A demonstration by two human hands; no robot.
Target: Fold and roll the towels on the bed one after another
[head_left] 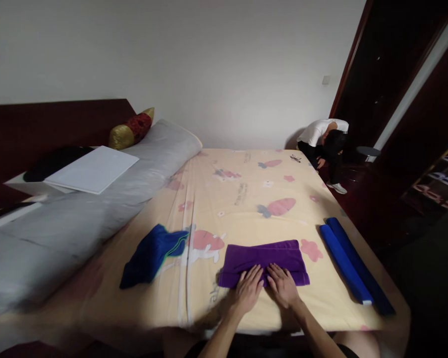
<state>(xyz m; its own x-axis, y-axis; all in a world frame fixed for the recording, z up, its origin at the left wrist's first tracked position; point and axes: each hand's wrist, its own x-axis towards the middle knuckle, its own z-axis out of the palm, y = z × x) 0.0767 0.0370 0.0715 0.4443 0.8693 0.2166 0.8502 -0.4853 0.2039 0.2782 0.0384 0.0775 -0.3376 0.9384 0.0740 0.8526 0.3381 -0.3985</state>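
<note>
A folded purple towel [263, 256] lies near the front edge of a bed covered by a yellow sheet [246, 199] with carrot prints. My left hand [248, 289] and my right hand [282, 286] rest side by side, fingers stretched flat on the towel's near edge. Neither hand holds anything. A crumpled dark blue cloth [151, 253] lies to the left of the towel. To its right, two rolled blue towels [353, 263] lie next to each other.
A grey bolster [97, 199] runs along the left, with a white board [93, 170] on it and a red and gold cushion [132, 128] behind. A person in a white top [324, 139] crouches at the bed's far right corner by a dark doorway.
</note>
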